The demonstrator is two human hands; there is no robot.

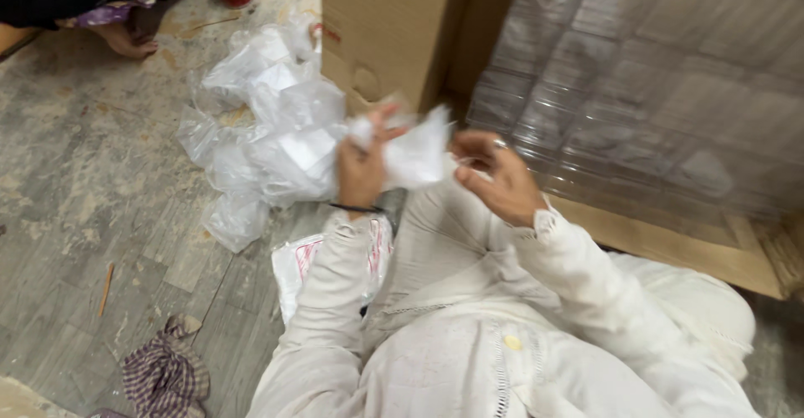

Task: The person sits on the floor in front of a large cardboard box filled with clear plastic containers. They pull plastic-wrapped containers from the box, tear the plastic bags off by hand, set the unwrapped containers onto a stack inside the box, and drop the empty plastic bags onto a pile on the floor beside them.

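My left hand point(362, 167) grips a crumpled clear plastic bag point(414, 152) held up in front of me, above my knee. My right hand point(494, 175) is beside the bag's right edge, fingers curled and pinching at it. Both arms wear white sleeves. The picture is blurred by motion, so the bag's contents cannot be made out.
A heap of clear plastic bags point(268, 125) lies on the worn floor left of my hands. A cardboard box point(381, 24) stands behind. Stacked clear plastic trays point(653, 83) lean at the right. Another person's foot point(126, 37) is top left. A checked cloth point(163, 372) lies bottom left.
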